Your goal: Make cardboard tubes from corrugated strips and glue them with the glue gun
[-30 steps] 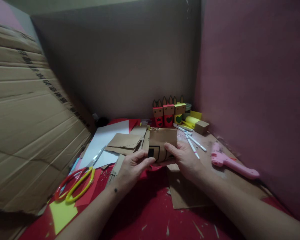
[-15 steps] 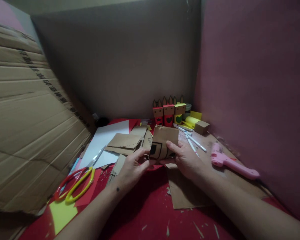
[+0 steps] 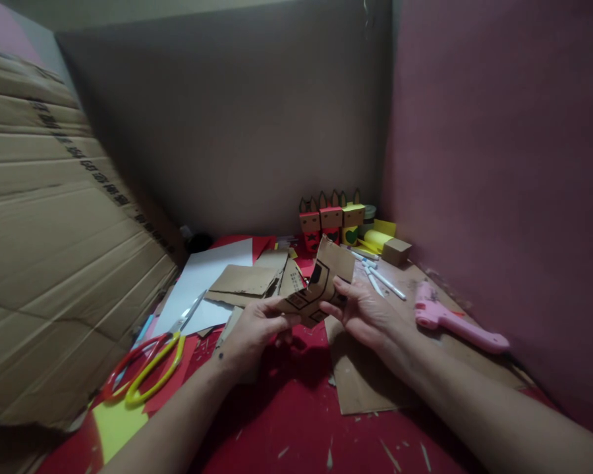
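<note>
Both hands hold a bent piece of brown cardboard (image 3: pixel 321 283) with black printed marks, a little above the red table surface (image 3: pixel 286 408). My left hand (image 3: pixel 261 326) pinches its lower left end between thumb and fingers. On its right side, my right hand (image 3: pixel 363 313) grips it, thumb on top. The piece is tilted, with one corner pointing up. Beneath my right forearm lies a flat cardboard sheet (image 3: pixel 360 388). More cut cardboard pieces (image 3: pixel 242 280) lie beyond my left hand.
Scissors (image 3: pixel 153 368) with red and yellow handles lie at left on coloured paper. A pink glue gun (image 3: pixel 459 322) rests at right, near white markers (image 3: pixel 383 280). Small animal figures (image 3: pixel 331 220) stand at the back. A large cardboard sheet (image 3: pixel 54 263) leans at left.
The cardboard piece has turned from nearly upright to slanted and now looks folded, its left end lower. My left hand has shifted slightly left; the right fingers have shifted on it.
</note>
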Demonstrator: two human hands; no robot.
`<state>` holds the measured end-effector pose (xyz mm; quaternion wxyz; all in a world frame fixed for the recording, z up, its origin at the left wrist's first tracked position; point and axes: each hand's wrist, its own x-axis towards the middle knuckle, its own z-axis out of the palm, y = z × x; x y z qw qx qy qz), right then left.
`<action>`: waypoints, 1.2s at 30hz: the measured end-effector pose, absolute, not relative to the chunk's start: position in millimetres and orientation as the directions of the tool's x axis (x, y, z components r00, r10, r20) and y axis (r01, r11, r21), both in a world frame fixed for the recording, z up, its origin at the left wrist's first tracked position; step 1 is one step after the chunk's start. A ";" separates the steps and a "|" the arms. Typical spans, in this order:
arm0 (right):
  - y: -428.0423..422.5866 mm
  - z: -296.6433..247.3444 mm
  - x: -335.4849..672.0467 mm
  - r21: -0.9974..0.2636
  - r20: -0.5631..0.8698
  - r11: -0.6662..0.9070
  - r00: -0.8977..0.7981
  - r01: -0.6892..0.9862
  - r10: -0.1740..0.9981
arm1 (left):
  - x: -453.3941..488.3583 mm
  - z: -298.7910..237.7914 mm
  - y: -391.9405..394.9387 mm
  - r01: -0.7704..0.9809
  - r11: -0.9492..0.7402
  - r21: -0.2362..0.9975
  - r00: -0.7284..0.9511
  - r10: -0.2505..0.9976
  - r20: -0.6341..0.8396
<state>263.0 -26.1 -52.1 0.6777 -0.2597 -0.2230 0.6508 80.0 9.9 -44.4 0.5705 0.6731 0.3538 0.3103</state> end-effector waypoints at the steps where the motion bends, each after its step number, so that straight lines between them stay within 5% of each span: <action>1: -26.6 -51.1 262.6 -0.610 -0.056 0.015 0.062 -0.792 0.996 | 80.5 -45.2 9.0 0.108 -0.094 0.990 0.564 0.825 0.017; 6: -27.2 -50.9 261.3 -0.504 -0.115 -0.007 0.058 -0.864 0.992 | 83.7 -50.1 5.7 0.167 -0.091 0.982 0.549 0.835 -0.016; 17: -30.1 -48.2 263.7 -0.503 -0.098 -0.025 0.028 -0.864 0.995 | 81.7 -50.6 9.0 0.216 -0.157 0.964 0.479 0.877 0.036; 24: -25.5 -48.2 266.2 -0.534 0.070 0.147 0.130 -0.833 0.989 | 82.1 -51.2 15.6 0.177 -0.161 0.971 0.338 0.936 0.094; 27: -31.2 -42.4 262.8 -0.681 0.309 0.309 0.123 -0.664 0.943 | 80.7 -45.6 15.3 0.051 -0.282 0.958 0.208 0.941 0.266; 30: -39.6 -39.7 259.0 -0.837 0.481 0.468 0.026 -0.282 0.876 | 79.0 -40.0 7.4 -0.021 -0.468 0.883 0.200 0.864 0.463; 36: -39.0 -51.6 256.7 -0.786 0.617 0.617 -0.010 0.037 0.787 | 75.8 -42.1 -5.6 0.038 -0.612 0.790 0.426 0.725 0.541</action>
